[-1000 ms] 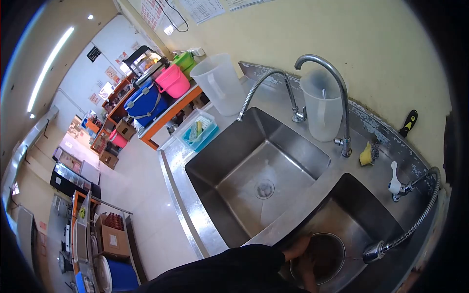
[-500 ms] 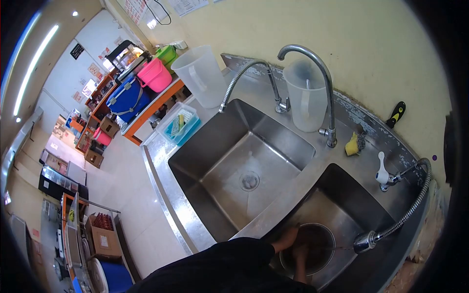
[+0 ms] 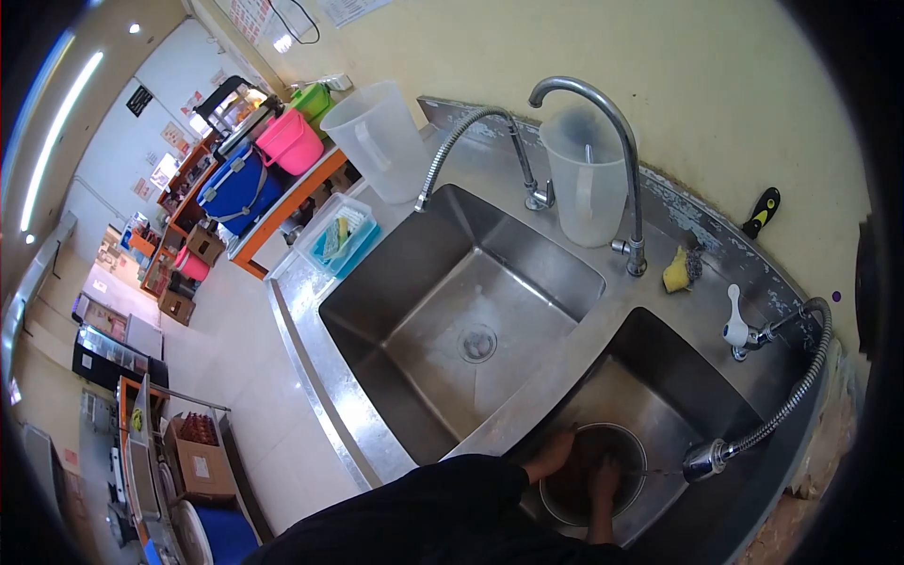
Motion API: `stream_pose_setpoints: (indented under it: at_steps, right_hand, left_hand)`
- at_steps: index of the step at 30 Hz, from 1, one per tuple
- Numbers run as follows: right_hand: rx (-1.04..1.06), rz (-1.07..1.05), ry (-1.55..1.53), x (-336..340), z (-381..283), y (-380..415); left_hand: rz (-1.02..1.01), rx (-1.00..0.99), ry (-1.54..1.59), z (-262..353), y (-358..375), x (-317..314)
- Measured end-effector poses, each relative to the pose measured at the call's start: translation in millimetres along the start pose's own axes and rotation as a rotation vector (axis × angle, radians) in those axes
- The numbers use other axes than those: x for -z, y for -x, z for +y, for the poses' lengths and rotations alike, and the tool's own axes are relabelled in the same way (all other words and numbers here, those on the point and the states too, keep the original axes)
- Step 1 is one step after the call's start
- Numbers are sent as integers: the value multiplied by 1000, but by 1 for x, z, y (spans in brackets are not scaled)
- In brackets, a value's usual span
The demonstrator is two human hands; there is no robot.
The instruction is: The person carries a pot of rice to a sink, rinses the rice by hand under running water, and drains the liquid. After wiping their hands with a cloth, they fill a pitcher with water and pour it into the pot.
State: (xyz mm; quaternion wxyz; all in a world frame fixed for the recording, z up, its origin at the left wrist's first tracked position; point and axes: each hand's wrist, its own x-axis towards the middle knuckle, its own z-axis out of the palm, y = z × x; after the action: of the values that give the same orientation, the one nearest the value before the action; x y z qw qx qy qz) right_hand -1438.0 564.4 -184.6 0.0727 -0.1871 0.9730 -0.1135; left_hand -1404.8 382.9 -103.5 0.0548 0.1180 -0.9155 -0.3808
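A round metal pot (image 3: pixel 629 504) with dark brownish contents stands in the smaller right sink basin (image 3: pixel 650 381). My left hand (image 3: pixel 556 454) holds the pot's rim on its left side, its fingertips partly hidden. My right hand (image 3: pixel 605 478) reaches down inside the pot; its fingers are dark and blurred against the contents, and what they touch cannot be made out. Just right of the pot hangs a spray head (image 3: pixel 704 461) on a flexible metal hose. A thin stream of water runs from it toward the pot.
The larger basin (image 3: pixel 443 320) lies to the left. Behind stand a tall faucet (image 3: pixel 637 188) and two translucent pitchers (image 3: pixel 593 193) (image 3: pixel 379 141). A yellow sponge (image 3: pixel 675 273) and a white-handled tap (image 3: pixel 735 325) sit on the right ledge. A blue-green container (image 3: pixel 339 240) stands on the left ledge.
My right hand has moved across the pot, toward the right and the spray head. My left hand stays at the rim. The whole view has shifted slightly.
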Motion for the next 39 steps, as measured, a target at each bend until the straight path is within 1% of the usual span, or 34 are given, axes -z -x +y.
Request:
stream_pose_setpoints:
  at_steps: [2,3,4,5,6,8,10,12,14,17,18,20,22,23,26,28,29,32,33,35,38,39]
  right_hand:
    - [-54,-256,-1,31,-14,3]
    - [11,-228,-105,20,-4,-1]
    - [62,-200,-204,33,-3,-3]
    - [15,-193,-237,45,-3,-8]
    - [-32,-176,-265,82,-22,-24]
    - [-86,29,-375,88,-25,-42]
    - [-297,-119,-1046,74,-22,-52]
    - [-482,-288,-1151,109,-32,-60]
    - [-578,-326,-1268,110,-26,-55]
    - [-495,19,-1408,93,-19,-43]
    - [-412,217,-1106,95,-13,-37]
    - [-222,539,-477,123,-10,-25]
    - [-207,547,-63,151,-5,-8]
    - [-187,551,143,160,0,-4]
    - [-515,-52,-228,119,35,18]
    - [-443,21,-284,106,38,27]
    - [-399,61,-308,109,39,28]
    - [-365,60,-373,137,28,36]
    - [-367,75,-369,153,22,35]
    - [-380,97,-354,189,12,41]
    - [-378,99,-385,237,8,53]
    - [-371,169,-374,256,-2,57]
  left_hand:
    - [7,-43,-21,-15,2,-7]
    - [-20,-60,-32,-27,3,-11]
    - [-59,-82,-35,-21,5,-10]
    - [-155,35,-22,-17,3,-9]
    - [-251,143,-13,-6,-5,2]
    - [-232,156,-7,-9,-6,1]
    - [-243,66,-64,-5,-8,14]
    - [-275,137,-139,4,-7,23]
    - [-410,310,-142,26,-15,46]
    - [-531,338,-253,14,-8,45]
    - [-530,359,-245,14,-7,45]
    - [-526,404,-235,19,-4,49]
    - [-536,434,-228,-7,4,26]
    - [-529,446,-223,-9,3,22]
    - [-479,459,-239,4,2,29]
    - [-493,426,-236,-7,2,25]
    - [-491,409,-229,-12,2,19]
    - [-563,269,-390,-31,5,10]
    - [-591,363,-271,-22,0,20]
    - [-654,546,-21,27,-5,65]
    - [-399,86,-45,52,14,107]
    - [-405,135,49,74,16,132]
